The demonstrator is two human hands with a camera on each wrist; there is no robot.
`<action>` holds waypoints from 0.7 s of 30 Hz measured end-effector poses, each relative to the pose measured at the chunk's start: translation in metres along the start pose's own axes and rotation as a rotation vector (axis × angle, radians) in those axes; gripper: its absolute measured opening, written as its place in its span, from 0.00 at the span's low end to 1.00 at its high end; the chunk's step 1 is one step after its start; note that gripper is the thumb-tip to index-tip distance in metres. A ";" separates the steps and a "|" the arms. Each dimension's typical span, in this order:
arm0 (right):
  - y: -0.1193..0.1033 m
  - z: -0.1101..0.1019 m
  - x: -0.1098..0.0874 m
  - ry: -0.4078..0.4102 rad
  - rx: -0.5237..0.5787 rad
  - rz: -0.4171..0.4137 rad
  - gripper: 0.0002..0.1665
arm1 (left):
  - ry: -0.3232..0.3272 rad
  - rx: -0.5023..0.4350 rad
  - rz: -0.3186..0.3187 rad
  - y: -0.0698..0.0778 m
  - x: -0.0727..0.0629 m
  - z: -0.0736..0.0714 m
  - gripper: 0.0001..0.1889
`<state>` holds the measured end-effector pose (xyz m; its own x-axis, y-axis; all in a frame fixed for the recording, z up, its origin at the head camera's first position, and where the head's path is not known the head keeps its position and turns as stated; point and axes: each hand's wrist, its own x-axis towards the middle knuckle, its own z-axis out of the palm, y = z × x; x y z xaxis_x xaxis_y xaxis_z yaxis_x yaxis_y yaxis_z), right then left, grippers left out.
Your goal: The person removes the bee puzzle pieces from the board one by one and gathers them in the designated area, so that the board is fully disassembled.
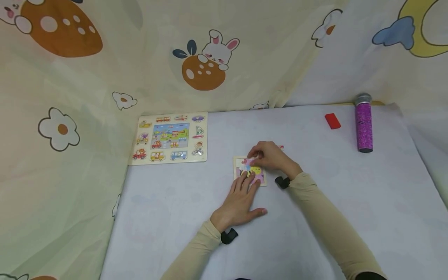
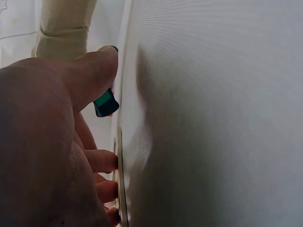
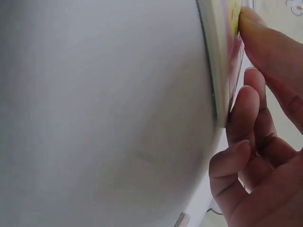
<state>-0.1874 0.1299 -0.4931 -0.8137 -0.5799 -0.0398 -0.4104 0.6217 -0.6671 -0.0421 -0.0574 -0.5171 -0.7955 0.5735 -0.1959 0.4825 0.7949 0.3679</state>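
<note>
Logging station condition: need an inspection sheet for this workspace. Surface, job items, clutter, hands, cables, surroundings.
Surface: white-covered table.
Job items: small picture puzzle, under both hands; small red-and-white item beyond the right hand, mostly hidden.
Clutter: vehicle picture board at far left; red block and purple glittery cylinder at far right.
Left hand: fingers extended, fingertips on the puzzle's near part.
Right hand: fingers bent at the puzzle's far side; can't tell whether pinching a piece.
Cables: nothing seen.
Surroundings: curtain with rabbit and flower prints.
</note>
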 end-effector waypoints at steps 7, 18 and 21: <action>-0.005 0.002 0.004 -0.042 -0.040 0.059 0.10 | -0.004 -0.013 -0.002 -0.001 0.000 0.000 0.49; -0.010 0.002 0.001 -0.047 0.011 0.074 0.12 | -0.008 -0.014 -0.001 0.000 -0.001 0.000 0.49; -0.009 0.003 0.001 -0.047 0.022 0.075 0.12 | -0.009 -0.014 -0.001 -0.001 -0.001 0.000 0.49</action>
<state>-0.1834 0.1225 -0.4897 -0.8214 -0.5566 -0.1244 -0.3396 0.6526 -0.6773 -0.0414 -0.0589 -0.5173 -0.7924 0.5748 -0.2041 0.4768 0.7924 0.3805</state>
